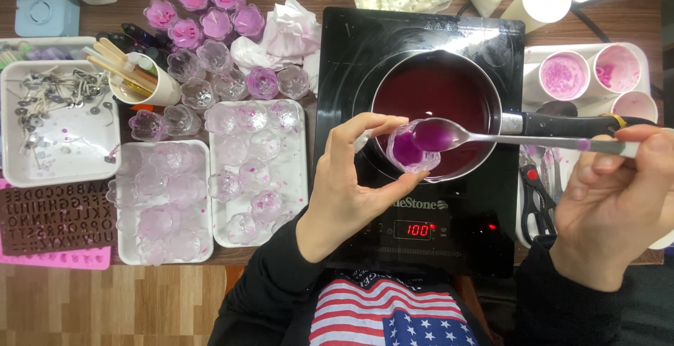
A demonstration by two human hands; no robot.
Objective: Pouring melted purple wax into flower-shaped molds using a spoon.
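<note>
Left hand (347,184): thumb and fingers clamped on the rim of 1 small clear cup (411,151), held over the pan (435,111) of purple liquid. Right hand (614,205): closed on the handle end of 1 spoon (449,135), its full bowl above the cup. Cup judged light, thin, slippery when wet, likely warm; best gripped at the rim. Left of the left hand: 2 trays (298,177) of similar cups.

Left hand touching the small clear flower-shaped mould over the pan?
Touching. Head view: left hand pinches the clear flower-shaped mould between thumb and fingers.
</note>
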